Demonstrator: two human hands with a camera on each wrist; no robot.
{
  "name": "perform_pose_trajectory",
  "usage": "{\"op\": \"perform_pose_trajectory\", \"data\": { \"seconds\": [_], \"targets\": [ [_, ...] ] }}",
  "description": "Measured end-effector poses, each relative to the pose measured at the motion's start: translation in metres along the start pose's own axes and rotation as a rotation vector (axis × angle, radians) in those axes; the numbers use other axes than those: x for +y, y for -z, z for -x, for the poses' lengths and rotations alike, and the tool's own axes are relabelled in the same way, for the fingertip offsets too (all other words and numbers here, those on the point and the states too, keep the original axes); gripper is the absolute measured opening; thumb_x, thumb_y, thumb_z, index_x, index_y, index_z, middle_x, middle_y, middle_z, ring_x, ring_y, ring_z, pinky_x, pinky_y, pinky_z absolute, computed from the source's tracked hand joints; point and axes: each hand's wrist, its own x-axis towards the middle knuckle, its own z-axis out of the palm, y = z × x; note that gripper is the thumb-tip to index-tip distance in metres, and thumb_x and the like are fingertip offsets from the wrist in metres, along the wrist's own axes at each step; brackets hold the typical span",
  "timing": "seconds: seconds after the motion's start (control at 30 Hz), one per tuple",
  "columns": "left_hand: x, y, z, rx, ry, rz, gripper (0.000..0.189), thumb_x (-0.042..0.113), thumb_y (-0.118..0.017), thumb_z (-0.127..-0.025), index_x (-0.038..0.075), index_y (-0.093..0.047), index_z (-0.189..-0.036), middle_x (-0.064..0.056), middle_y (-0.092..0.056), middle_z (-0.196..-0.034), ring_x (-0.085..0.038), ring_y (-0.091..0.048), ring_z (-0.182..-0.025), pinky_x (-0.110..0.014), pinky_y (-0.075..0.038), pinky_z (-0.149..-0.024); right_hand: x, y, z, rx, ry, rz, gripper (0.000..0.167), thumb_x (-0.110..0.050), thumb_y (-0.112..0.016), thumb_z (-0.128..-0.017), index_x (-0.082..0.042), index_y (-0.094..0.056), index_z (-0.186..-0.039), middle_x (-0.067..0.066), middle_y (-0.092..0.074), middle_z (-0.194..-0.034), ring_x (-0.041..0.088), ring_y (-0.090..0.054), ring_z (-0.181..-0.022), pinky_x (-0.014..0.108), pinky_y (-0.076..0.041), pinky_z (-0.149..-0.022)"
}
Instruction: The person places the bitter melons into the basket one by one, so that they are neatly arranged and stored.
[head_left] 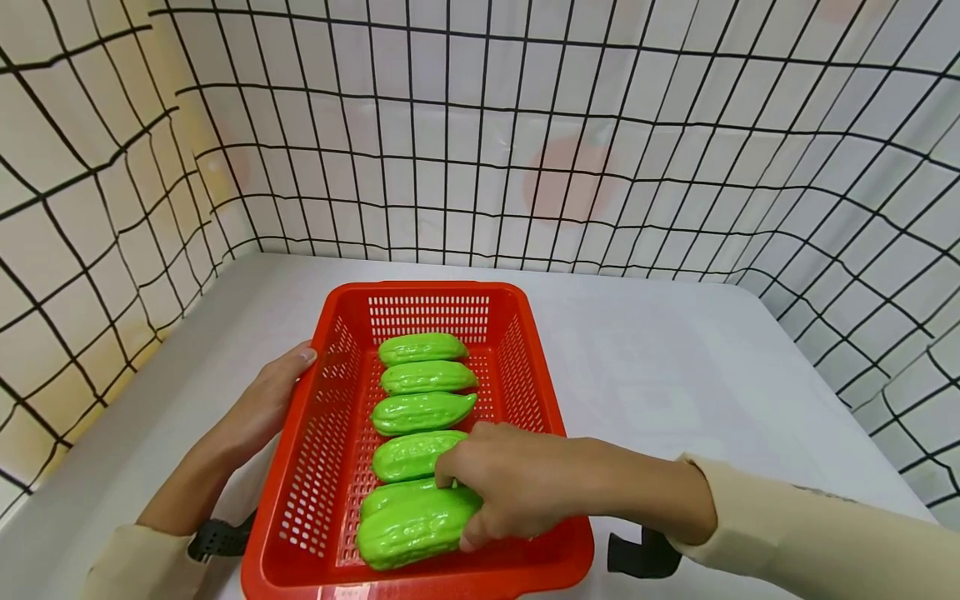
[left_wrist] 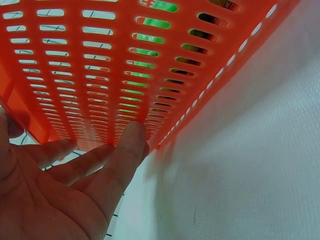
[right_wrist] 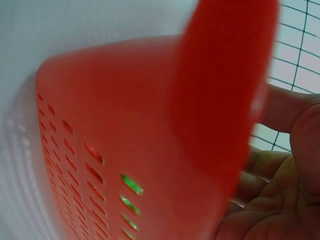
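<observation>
A red perforated plastic basket (head_left: 551,417) holds several glossy green bitter melons (head_left: 424,412) in a row from back to front. My right hand (head_left: 517,475) reaches over its right side and grips the right end of the front bitter melon (head_left: 412,529), thumb near and fingers beyond. This melon overlaps the one behind it. In the right wrist view, the basket's rim and wall hide what the hand (right_wrist: 280,195) holds. My left hand (head_left: 266,400) rests against the basket's left side near the rim. In the left wrist view, its fairly straight fingers (left_wrist: 112,172) touch the outer wall.
The basket stands on a white-covered table (head_left: 660,367). Black wire mesh (head_left: 450,108) encloses the back and both sides, with pale sheeting behind it. Black straps (head_left: 643,553) sit by both wrists.
</observation>
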Motion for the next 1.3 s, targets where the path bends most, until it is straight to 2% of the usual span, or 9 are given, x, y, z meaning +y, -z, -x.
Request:
{"op": "perform_pose_trajectory", "data": {
  "seconds": [0.3,0.5,0.67,0.8,0.93,1.1,1.3],
  "targets": [
    [-0.001,0.0,-0.001,-0.001,-0.007,-0.004,0.054,0.042,-0.031,-0.111,0.005,-0.032,-0.15,-0.031,-0.058,-0.123,-0.034,-0.075,-0.088,-0.05,-0.062,-0.07,-0.002,-0.006,-0.003,0.002,0.003,0.027,0.032,-0.033,-0.091,-0.075,-0.022,-0.062,-0.082,-0.011,-0.055,-0.067,0.006,-0.05,-0.065,0.021,-0.042,-0.053],
    [-0.001,0.0,-0.001,-0.005,-0.001,0.004,0.054,0.042,-0.031,-0.111,0.006,-0.032,-0.15,-0.031,-0.058,-0.123,-0.035,-0.075,-0.088,-0.05,-0.062,-0.07,0.001,-0.006,-0.004,-0.004,-0.001,0.028,0.042,-0.035,-0.093,-0.072,-0.017,-0.069,-0.101,-0.012,-0.057,-0.072,0.007,-0.052,-0.077,0.02,-0.047,-0.062],
    [-0.001,0.0,-0.001,-0.006,0.001,0.003,0.054,0.043,-0.032,-0.111,0.006,-0.032,-0.151,-0.03,-0.058,-0.124,-0.035,-0.075,-0.09,-0.05,-0.062,-0.071,0.003,-0.005,-0.003,-0.021,-0.018,-0.035,0.049,-0.037,-0.092,-0.074,-0.013,-0.07,-0.11,-0.01,-0.059,-0.07,0.006,-0.055,-0.075,0.021,-0.049,-0.061],
    [-0.001,0.0,-0.001,0.0,0.002,-0.001,0.054,0.043,-0.032,-0.111,0.006,-0.032,-0.151,-0.03,-0.058,-0.123,-0.035,-0.075,-0.089,-0.05,-0.062,-0.07,0.003,-0.007,-0.003,-0.018,-0.018,-0.041,0.04,-0.038,-0.088,-0.079,-0.015,-0.07,-0.106,-0.01,-0.058,-0.071,0.006,-0.055,-0.074,0.021,-0.048,-0.061],
    [0.0,0.0,0.0,0.001,0.001,0.005,0.054,0.042,-0.031,-0.111,0.005,-0.033,-0.15,-0.03,-0.058,-0.122,-0.035,-0.075,-0.088,-0.05,-0.062,-0.07,0.001,-0.011,-0.006,0.01,-0.002,-0.024,0.029,-0.036,-0.086,-0.081,-0.019,-0.065,-0.09,-0.01,-0.055,-0.068,0.006,-0.051,-0.068,0.021,-0.044,-0.056],
    [0.0,0.0,0.0,0.0,0.002,0.002,0.054,0.043,-0.031,-0.111,0.005,-0.033,-0.149,-0.031,-0.058,-0.121,-0.035,-0.075,-0.088,-0.05,-0.062,-0.07,-0.001,-0.018,-0.009,0.031,0.001,0.019,0.035,-0.036,-0.087,-0.08,-0.022,-0.056,-0.074,-0.009,-0.049,-0.062,0.007,-0.044,-0.058,0.023,-0.035,-0.049],
    [-0.001,-0.001,-0.001,-0.009,-0.005,0.021,0.054,0.042,-0.031,-0.111,0.004,-0.032,-0.149,-0.032,-0.058,-0.122,-0.036,-0.075,-0.088,-0.05,-0.062,-0.071,0.0,-0.019,-0.007,0.034,-0.016,0.018,0.037,-0.037,-0.087,-0.079,-0.022,-0.055,-0.072,-0.008,-0.047,-0.06,0.007,-0.043,-0.056,0.023,-0.034,-0.047]
  ]
}}
